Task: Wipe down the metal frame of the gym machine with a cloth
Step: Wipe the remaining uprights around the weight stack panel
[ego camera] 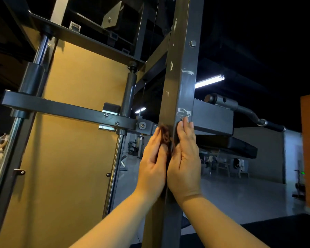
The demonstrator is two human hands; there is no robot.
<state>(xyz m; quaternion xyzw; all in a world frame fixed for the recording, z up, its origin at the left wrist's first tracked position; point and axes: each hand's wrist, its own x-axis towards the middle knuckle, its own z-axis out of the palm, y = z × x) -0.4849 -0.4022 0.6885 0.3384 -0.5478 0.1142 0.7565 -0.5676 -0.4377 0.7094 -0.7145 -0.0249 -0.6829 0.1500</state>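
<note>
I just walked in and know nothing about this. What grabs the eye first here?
Two bare hands meet mid-frame on a dark vertical metal post: the left hand presses a brown cloth to its side, the right hand lies flat on its front. Just above them, white scuff marks stand out, and a big orange panel fills the left.

Upright post (181,86) was dark grey painted metal with a satin sheen, scuffed to whitish scrapes in patches. Guide rod (43,47) showed glossy polished chrome. Backing panel (75,140) looked smooth and matt. Cloth (164,135) appeared soft brown fabric, blurred. Bench pad (227,145) had a black, faintly shiny cover.
</note>
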